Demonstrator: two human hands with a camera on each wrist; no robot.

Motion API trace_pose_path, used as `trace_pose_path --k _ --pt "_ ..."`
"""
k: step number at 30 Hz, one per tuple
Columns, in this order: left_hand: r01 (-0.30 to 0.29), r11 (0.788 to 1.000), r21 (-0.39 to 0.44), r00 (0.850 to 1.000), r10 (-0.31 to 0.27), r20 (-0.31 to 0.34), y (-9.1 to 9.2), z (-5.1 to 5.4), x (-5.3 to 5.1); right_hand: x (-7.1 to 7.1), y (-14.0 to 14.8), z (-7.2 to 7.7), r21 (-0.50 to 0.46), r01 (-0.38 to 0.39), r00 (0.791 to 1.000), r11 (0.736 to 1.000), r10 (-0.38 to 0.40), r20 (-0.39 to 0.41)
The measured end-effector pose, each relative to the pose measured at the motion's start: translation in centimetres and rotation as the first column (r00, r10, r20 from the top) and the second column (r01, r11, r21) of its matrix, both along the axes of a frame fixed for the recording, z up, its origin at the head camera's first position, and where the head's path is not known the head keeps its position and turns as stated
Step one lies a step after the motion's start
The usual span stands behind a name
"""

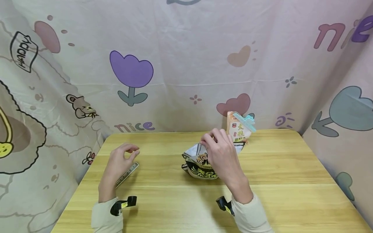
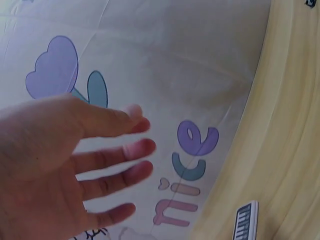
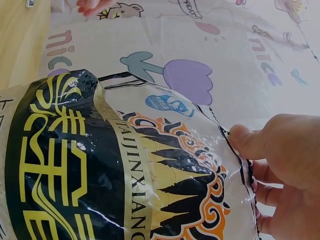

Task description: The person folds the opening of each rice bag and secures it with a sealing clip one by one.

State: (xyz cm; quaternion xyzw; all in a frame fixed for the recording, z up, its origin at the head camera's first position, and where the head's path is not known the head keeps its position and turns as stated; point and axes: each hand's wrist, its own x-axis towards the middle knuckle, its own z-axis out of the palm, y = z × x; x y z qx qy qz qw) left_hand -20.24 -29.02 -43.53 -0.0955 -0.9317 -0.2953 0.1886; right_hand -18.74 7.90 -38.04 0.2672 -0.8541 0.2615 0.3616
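Observation:
A black, white and gold bag (image 1: 201, 166) lies on the wooden table, its printed front filling much of the right wrist view (image 3: 105, 165). My right hand (image 1: 221, 155) pinches the bag's upper edge between thumb and fingers, seen at the right in the right wrist view (image 3: 285, 170). My left hand (image 1: 118, 163) hovers over the table's left side, fingers loosely bent, holding nothing; the left wrist view shows its fingers apart (image 2: 60, 165). Below it is a thin strip with a keyboard-like pattern (image 1: 127, 175), partly hidden by the hand in the head view.
Behind the bag stands an orange and white packet (image 1: 235, 131) with a light blue clip (image 1: 246, 121) on its top. A printed cloth (image 1: 186, 64) hangs behind and at both sides of the wooden table (image 1: 279, 181).

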Motion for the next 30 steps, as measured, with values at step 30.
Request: trace_pose_path --k 30 --pt "-0.109 0.990 -0.094 0.762 0.144 0.631 -5.0 -1.4 1.5 0.1 0.2 0.1 -0.010 -0.022 0.999 1.000 0.022 0.023"
